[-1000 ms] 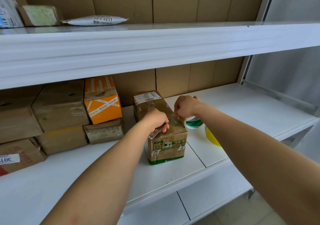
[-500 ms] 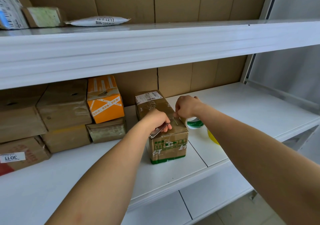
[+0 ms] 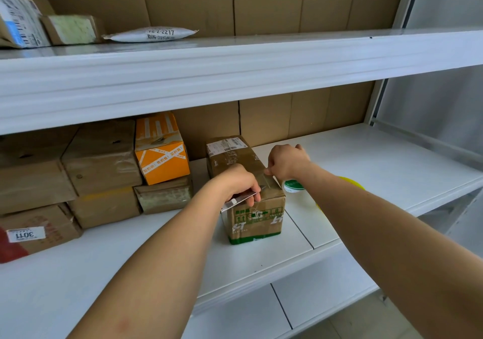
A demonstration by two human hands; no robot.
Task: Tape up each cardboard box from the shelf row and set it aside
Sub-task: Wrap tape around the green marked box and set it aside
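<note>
A small brown cardboard box (image 3: pixel 254 216) with green printing is seen standing upright on the white middle shelf (image 3: pixel 392 171), slightly right of centre and apart from the other parcels. Two bare forearms are stretched towards it from the lower edge of the view.

The left hand (image 3: pixel 236 185) is laid over the near top edge of the box, its grip curled closed around a thin, flat silvery blade-like tool (image 3: pixel 239 200); what the tool is exactly cannot be told. The right hand (image 3: pixel 286 162) is held above the far right top edge, its grip pinched tight on a strip of clear tape (image 3: pixel 268 179) that is stretched across the box lid.

Just to the right of the box, partly hidden behind the right forearm, a white roll with green print (image 3: pixel 292 185) and a yellow object (image 3: pixel 351 183) are glimpsed on the shelf.

On the left of the same shelf, brown taped boxes (image 3: pixel 102 155) are stacked in two layers, with an orange box (image 3: pixel 162 155) resting on top at the right end of the stack. On the upper shelf (image 3: pixel 235 59) a white padded mailer (image 3: pixel 151 34) and two small parcels are laid.
</note>
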